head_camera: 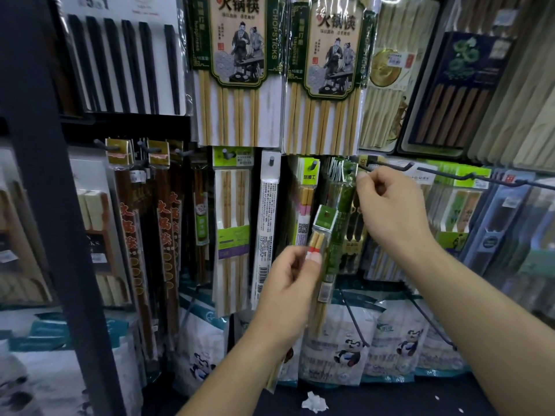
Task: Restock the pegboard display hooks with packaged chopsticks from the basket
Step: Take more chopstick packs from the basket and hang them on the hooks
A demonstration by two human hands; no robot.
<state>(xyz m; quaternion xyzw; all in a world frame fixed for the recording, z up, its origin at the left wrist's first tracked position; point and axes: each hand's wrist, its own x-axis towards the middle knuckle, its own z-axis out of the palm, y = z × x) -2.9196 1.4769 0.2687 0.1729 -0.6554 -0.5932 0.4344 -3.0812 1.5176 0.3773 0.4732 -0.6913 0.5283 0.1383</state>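
We record the left hand (288,292) gripping a clear-wrapped pack of pale bamboo chopsticks with a green header card (326,223). Thumb and fingers are clenched round its upper part. The pack's long axis runs near upright, header uppermost, lower end trailing down and left past the wrist. The bare black wire hook (387,169) lies above and right of those fingers, its upturned tip pointing toward us. The right hand (393,214) is nearer the hook, raised just beneath it. Its curled fingertips appear to nip the header edge of the hanging green packs (342,205). The basket is not visible.
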